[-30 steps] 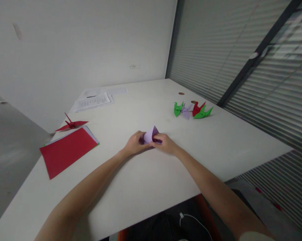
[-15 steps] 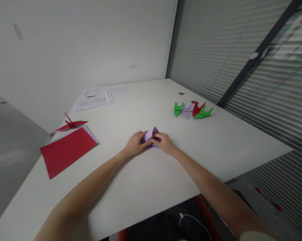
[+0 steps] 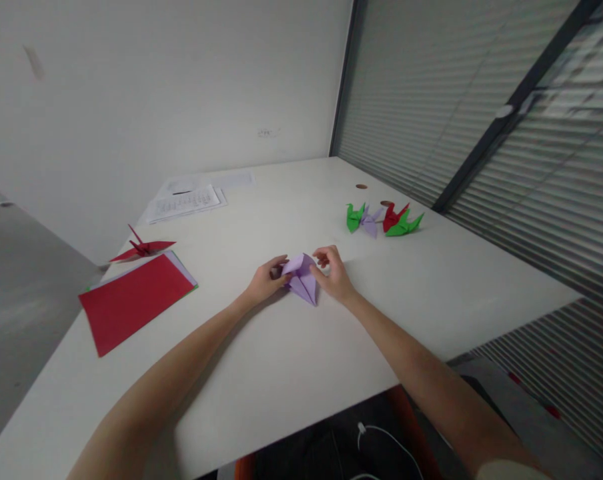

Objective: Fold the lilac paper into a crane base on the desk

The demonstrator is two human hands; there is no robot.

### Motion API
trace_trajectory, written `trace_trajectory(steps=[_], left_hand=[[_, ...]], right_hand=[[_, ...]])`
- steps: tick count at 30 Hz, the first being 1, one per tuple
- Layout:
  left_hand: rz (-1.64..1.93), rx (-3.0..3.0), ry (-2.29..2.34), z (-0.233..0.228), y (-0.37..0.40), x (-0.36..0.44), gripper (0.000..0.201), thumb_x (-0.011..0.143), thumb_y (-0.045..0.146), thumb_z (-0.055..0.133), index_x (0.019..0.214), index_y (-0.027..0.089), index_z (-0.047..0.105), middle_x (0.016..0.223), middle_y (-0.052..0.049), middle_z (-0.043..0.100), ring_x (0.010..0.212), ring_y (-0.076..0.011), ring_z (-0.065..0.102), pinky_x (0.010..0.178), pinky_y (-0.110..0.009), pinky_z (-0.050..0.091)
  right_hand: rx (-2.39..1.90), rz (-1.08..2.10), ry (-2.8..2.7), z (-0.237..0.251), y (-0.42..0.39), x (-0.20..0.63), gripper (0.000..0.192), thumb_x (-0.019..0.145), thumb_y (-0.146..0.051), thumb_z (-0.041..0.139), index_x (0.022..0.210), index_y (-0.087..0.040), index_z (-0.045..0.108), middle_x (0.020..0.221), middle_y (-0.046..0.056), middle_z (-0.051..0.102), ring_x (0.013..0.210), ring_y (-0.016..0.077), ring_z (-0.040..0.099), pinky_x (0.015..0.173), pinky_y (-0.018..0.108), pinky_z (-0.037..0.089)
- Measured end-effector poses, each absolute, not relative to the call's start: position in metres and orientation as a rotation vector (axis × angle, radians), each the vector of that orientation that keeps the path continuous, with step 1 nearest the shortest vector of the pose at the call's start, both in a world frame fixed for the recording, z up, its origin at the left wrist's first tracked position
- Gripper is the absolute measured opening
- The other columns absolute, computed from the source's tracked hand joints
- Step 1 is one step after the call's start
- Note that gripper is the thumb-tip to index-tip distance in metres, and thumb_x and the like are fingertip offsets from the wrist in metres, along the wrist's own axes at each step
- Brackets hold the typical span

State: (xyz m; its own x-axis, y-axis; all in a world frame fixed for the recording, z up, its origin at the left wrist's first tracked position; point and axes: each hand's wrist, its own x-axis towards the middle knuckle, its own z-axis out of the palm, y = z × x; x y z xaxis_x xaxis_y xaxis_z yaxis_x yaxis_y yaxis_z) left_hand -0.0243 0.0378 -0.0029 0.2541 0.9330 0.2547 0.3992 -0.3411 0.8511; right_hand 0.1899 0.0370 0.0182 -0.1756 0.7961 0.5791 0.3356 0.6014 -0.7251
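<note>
Hands at work on a purple folded paper (image 3: 301,280): left hand (image 3: 265,283) pinches its left corner, right hand (image 3: 335,275) presses its right edge with loosely spread fingers, both on the table (image 3: 291,360).

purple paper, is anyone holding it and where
Both hands are on the purple paper, which lies on the table. The left hand pinches its upper left edge; the right hand touches its right side.

Both forearms bare, wrist to elbow, no watch, rings or gloves visible. Left hand (image 3: 262,285) and right hand (image 3: 335,277) bare too. Pale sleeve edge shows at the right upper arm, bottom right corner. Left arm shows no sleeve in view.
</note>
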Motion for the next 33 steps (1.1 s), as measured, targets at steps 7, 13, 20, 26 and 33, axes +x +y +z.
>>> trace_trajectory(steps=[7, 13, 20, 26, 33], left_hand=[[0.989, 1.91, 1.2, -0.002, 0.034, -0.024, 0.055, 0.082, 0.036, 0.062, 0.132, 0.014, 0.054, 0.119, -0.014, 0.066, 0.096, -0.0224, 0.065, 0.083, -0.035, 0.053], [0.899, 2.231, 1.258, 0.005, 0.027, -0.019, 0.046, 0.088, 0.048, 0.054, 0.122, 0.017, 0.064, 0.109, -0.01, 0.07, 0.102, -0.0246, 0.062, 0.094, -0.038, 0.047], [0.858, 2.31, 1.233, 0.005, 0.027, -0.018, 0.044, 0.092, 0.047, 0.05, 0.124, 0.019, 0.063, 0.103, -0.009, 0.071, 0.093, -0.0224, 0.063, 0.09, -0.036, 0.047], [0.842, 2.371, 1.225, 0.004, 0.025, -0.017, 0.039, 0.09, 0.04, 0.056, 0.122, 0.019, 0.063, 0.108, -0.01, 0.069, 0.099, -0.0233, 0.062, 0.094, -0.037, 0.046], [0.934, 2.296, 1.174, 0.006, 0.023, -0.014, 0.033, 0.09, 0.027, 0.056, 0.12, 0.02, 0.065, 0.108, -0.011, 0.061, 0.101, -0.021, 0.059, 0.094, -0.035, 0.048]], right_hand=[[-1.116, 0.913, -1.634, 0.0, 0.049, 0.189, 0.024, 0.069, -0.033, 0.065, 0.084, -0.021, 0.05, 0.066, -0.005, 0.051, 0.059, 0.0131, 0.049, 0.058, 0.026, 0.04], [-1.219, 0.825, -1.701, -0.002, 0.046, 0.186, 0.014, 0.066, -0.025, 0.059, 0.077, -0.021, 0.051, 0.065, -0.005, 0.055, 0.059, 0.0132, 0.05, 0.057, 0.025, 0.039], [-1.236, 0.806, -1.678, -0.001, 0.044, 0.183, 0.018, 0.064, -0.021, 0.059, 0.077, -0.022, 0.047, 0.063, -0.007, 0.054, 0.06, 0.0139, 0.052, 0.057, 0.024, 0.039], [-1.282, 0.763, -1.669, 0.0, 0.042, 0.185, 0.022, 0.061, -0.015, 0.061, 0.078, -0.022, 0.048, 0.062, -0.007, 0.052, 0.058, 0.0133, 0.05, 0.054, 0.023, 0.037], [-1.005, 0.715, -1.881, 0.007, 0.045, 0.189, 0.022, 0.069, -0.009, 0.063, 0.088, -0.019, 0.069, 0.09, 0.004, 0.064, 0.088, 0.018, 0.061, 0.081, 0.031, 0.048]])
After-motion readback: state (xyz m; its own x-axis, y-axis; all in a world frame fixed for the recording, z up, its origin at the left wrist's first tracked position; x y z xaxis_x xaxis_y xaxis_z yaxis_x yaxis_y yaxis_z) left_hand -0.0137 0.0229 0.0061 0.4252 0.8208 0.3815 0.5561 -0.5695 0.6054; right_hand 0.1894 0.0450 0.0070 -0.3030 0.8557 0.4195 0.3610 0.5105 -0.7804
